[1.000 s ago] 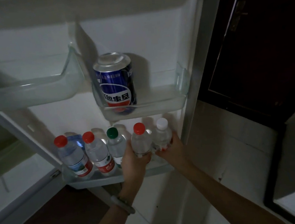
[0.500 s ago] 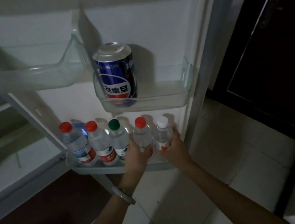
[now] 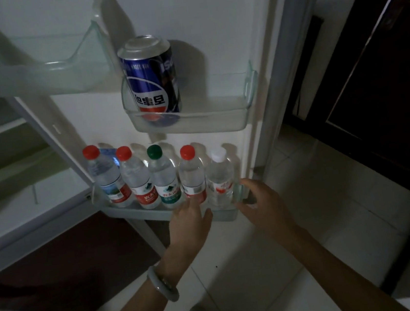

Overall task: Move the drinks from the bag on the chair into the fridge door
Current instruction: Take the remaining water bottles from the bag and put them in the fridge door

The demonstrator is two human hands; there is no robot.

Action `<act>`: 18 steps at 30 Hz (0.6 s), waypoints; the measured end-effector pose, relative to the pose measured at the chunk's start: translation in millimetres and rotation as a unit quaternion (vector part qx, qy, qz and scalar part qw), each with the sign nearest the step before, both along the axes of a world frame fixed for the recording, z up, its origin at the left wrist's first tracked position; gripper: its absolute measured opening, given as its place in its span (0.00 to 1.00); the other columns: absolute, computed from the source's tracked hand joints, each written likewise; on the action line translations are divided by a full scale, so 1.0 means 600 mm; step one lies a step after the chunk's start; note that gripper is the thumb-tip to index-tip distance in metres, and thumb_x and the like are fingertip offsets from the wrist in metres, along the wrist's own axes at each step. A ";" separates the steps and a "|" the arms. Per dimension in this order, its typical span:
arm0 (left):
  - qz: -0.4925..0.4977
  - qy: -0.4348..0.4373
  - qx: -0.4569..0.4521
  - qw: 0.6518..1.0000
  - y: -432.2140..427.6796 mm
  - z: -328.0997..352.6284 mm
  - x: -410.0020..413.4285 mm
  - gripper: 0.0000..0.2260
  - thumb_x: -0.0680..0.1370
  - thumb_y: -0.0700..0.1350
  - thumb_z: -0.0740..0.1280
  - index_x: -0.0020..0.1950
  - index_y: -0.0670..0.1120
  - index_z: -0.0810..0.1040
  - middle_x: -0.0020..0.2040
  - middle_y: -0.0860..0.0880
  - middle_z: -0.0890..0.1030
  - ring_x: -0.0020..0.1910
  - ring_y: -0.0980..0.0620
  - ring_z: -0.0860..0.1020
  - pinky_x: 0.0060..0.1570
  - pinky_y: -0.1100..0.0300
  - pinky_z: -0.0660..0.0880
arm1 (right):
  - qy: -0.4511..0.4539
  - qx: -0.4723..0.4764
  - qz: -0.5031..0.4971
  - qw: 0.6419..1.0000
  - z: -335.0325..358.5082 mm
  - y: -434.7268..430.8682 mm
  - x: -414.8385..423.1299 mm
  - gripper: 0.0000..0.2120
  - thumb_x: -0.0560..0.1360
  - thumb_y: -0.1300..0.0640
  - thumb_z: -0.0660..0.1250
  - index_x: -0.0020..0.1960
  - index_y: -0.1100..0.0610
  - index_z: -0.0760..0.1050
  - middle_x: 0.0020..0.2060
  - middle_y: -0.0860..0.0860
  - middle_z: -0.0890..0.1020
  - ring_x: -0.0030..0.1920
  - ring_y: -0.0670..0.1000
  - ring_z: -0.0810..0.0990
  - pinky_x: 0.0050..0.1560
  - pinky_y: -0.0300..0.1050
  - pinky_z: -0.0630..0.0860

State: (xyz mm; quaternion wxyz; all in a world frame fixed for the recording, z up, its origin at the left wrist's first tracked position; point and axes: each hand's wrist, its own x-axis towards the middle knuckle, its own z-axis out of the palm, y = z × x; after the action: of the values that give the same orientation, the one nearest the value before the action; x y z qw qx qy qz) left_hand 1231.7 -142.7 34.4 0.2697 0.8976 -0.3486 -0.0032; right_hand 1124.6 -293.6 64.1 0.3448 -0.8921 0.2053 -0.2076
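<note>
Left hand (image 3: 189,221), bracelet (image 3: 162,284) at the wrist, is open and empty, fingertips at the bottom door shelf (image 3: 154,211). Right hand (image 3: 260,204) is open, empty, just right of the shelf end. Beyond the hands, five water bottles (image 3: 163,178) stand upright in a row. Above, a blue can (image 3: 150,77) occupies the middle door shelf (image 3: 220,120).

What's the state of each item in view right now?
Fridge door: open
Blue can: upside down, middle door shelf
Five water bottles: upright, capped, bottom door shelf
Upper-left shelf: nothing visible inside
Left hand: open, by red-capped bottle
Right hand: open, holding nothing
</note>
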 end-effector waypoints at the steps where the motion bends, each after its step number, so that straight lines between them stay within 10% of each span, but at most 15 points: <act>1: -0.027 -0.024 0.003 0.999 -0.002 -0.007 -0.008 0.16 0.72 0.45 0.70 0.57 0.43 0.74 0.49 0.42 0.81 0.46 0.42 0.79 0.45 0.50 0.77 | 0.009 -0.014 0.016 1.000 -0.004 -0.003 -0.010 0.22 0.69 0.60 0.72 0.61 0.57 0.73 0.54 0.53 0.79 0.50 0.53 0.79 0.48 0.38 0.71; 10: -0.245 -0.102 0.138 0.954 -0.041 -0.051 -0.031 0.29 0.79 0.53 0.60 0.75 0.43 0.56 0.74 0.43 0.61 0.73 0.46 0.58 0.72 0.54 0.47 | 0.043 -0.101 0.037 0.993 0.004 -0.011 -0.068 0.23 0.69 0.62 0.73 0.63 0.61 0.72 0.60 0.57 0.77 0.61 0.56 0.73 0.59 0.39 0.64; 18: -0.225 -0.020 0.068 0.972 -0.030 -0.045 -0.035 0.26 0.75 0.49 0.66 0.71 0.43 0.66 0.68 0.43 0.71 0.66 0.45 0.68 0.66 0.55 0.61 | 0.038 -0.122 0.004 0.992 0.013 0.001 -0.102 0.23 0.69 0.62 0.73 0.62 0.62 0.73 0.60 0.58 0.77 0.61 0.58 0.73 0.59 0.41 0.64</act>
State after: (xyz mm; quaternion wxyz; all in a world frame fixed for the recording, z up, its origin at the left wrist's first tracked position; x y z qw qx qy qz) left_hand 1210.9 -160.8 7.5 0.1933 0.8120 -0.5462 -0.0696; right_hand 1063.5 -292.9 71.7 0.2264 -0.9354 0.1881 -0.1962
